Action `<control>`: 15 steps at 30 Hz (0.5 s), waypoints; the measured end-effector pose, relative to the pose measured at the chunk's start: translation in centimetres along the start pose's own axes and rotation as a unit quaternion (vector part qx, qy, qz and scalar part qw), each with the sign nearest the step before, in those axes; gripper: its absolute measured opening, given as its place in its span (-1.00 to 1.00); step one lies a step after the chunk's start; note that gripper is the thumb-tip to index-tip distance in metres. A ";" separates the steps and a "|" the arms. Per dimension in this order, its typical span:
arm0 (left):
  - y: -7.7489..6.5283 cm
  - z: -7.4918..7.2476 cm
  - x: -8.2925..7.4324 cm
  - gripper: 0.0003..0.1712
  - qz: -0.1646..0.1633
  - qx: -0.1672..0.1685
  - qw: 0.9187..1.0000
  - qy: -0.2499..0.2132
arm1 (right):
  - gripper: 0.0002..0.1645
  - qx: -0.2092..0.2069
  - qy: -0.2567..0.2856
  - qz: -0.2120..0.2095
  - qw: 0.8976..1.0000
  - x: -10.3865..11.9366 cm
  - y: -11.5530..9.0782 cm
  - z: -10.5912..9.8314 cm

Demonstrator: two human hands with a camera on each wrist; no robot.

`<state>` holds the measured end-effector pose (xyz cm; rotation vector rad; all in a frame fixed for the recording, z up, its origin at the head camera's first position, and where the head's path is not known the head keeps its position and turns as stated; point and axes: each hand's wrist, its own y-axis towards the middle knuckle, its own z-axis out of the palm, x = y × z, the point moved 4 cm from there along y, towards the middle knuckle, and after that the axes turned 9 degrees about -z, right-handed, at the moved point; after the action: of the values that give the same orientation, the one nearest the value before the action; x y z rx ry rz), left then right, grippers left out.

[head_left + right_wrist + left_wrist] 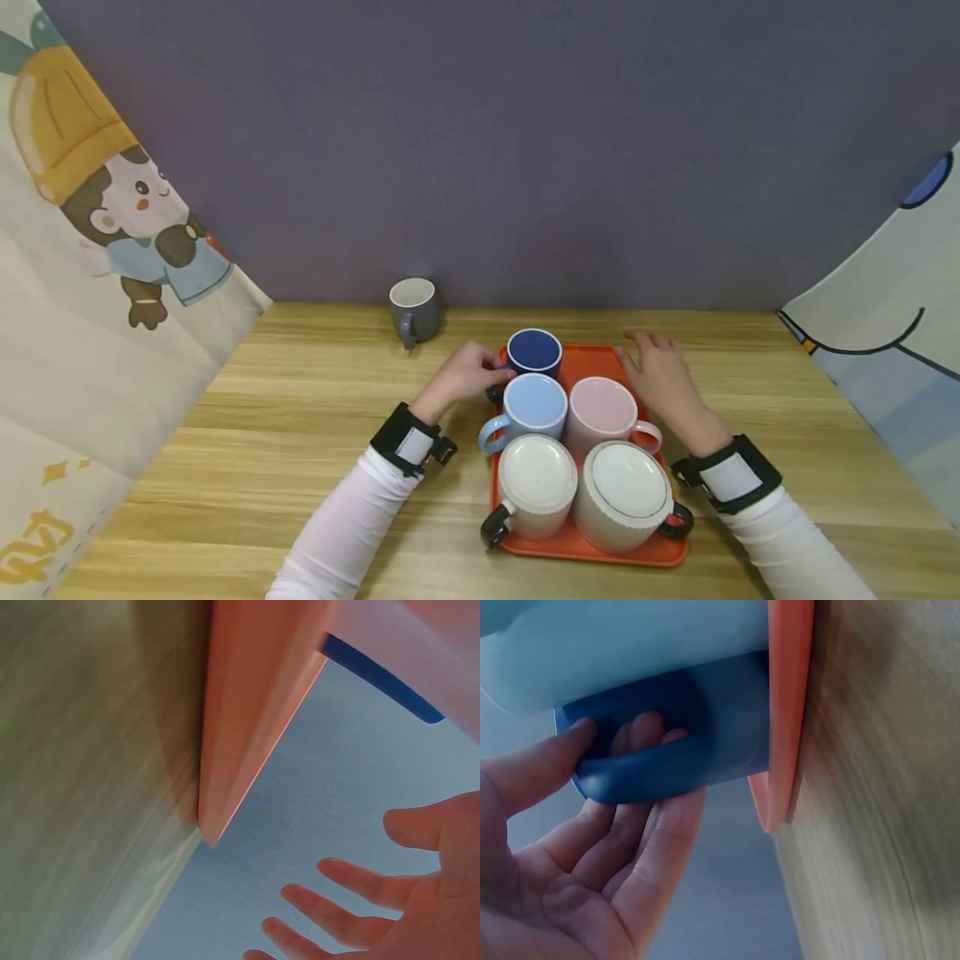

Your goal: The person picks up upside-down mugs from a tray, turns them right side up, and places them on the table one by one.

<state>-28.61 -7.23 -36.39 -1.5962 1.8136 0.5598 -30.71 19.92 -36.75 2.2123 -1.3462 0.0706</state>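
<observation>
My left hand (467,372) grips the handle (645,771) of the dark blue mug (534,350), fingers through the loop and thumb on top. That mug stands at the back left of a red-orange tray (592,360). In front of it are a light blue mug (535,402) and a pink mug (602,408), side by side. Two white mugs with black handles, a left one (537,475) and a larger right one (627,487), fill the tray's front. My right hand (663,375) hovers beside the tray's back right corner, fingers spread and holding nothing.
A grey mug (416,312) stands on the wooden table (300,400) at the back, left of the tray, close to the grey-purple partition (525,150). Printed cloths hang at the left (90,333) and right sides.
</observation>
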 end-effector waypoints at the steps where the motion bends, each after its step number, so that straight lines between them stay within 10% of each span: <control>1: -0.1 0.0 0.0 -0.72 0.001 -0.002 1.000 -0.001 | -0.51 0.000 0.000 0.001 1.000 0.1 -0.1 0.0; 15: -2.3 0.0 -0.1 -0.68 0.014 -0.026 0.999 0.036 | -0.49 0.012 0.004 0.030 0.999 1.6 -2.2 0.0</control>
<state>-26.39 -7.55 -36.05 -1.6473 1.8919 0.5734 -28.07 19.39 -37.12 2.1888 -1.4151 0.1175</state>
